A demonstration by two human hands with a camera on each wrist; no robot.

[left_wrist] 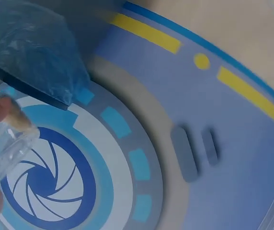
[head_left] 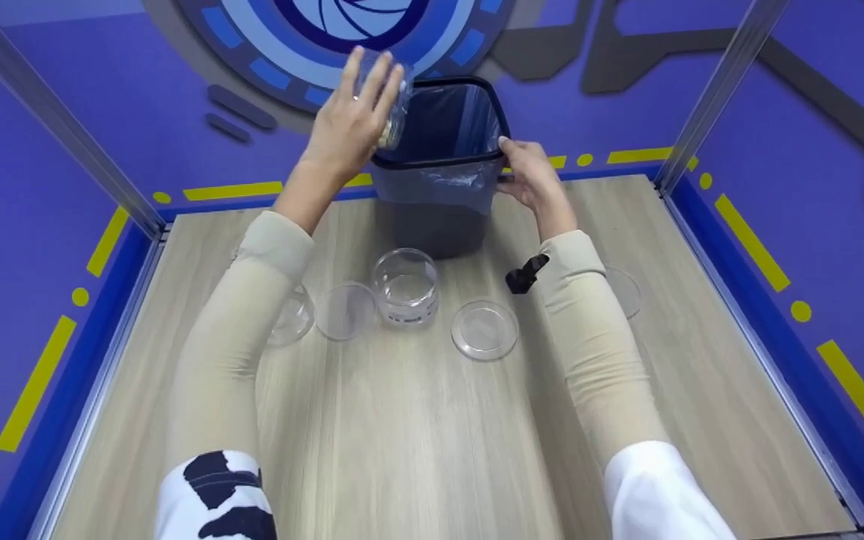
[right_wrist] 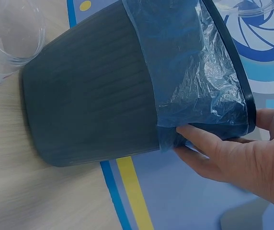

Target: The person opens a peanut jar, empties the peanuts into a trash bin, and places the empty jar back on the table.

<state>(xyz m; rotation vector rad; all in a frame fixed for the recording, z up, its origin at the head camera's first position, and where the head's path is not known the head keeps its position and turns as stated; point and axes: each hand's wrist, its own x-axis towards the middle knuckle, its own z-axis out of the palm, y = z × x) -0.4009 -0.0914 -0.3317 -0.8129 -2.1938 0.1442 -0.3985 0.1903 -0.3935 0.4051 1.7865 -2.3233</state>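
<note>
My left hand (head_left: 349,120) grips a clear plastic jar (head_left: 396,109) and holds it tilted, mouth down, over the left rim of a dark grey bin (head_left: 436,221) lined with a blue plastic bag (head_left: 451,184). Something pale shows near the jar's mouth. In the left wrist view the jar (left_wrist: 7,143) is blurred at the left edge below the bag (left_wrist: 36,52). My right hand (head_left: 528,174) holds the bin's right rim. In the right wrist view its fingers (right_wrist: 209,143) curl under the rim and over the bag (right_wrist: 189,72), with the bin (right_wrist: 89,96) tilted.
On the wooden table (head_left: 417,435) stand an open clear jar (head_left: 405,287), a second jar (head_left: 293,319) half hidden by my left sleeve, and loose clear lids (head_left: 345,310) (head_left: 484,329) (head_left: 625,292). Metal posts and blue borders edge the table.
</note>
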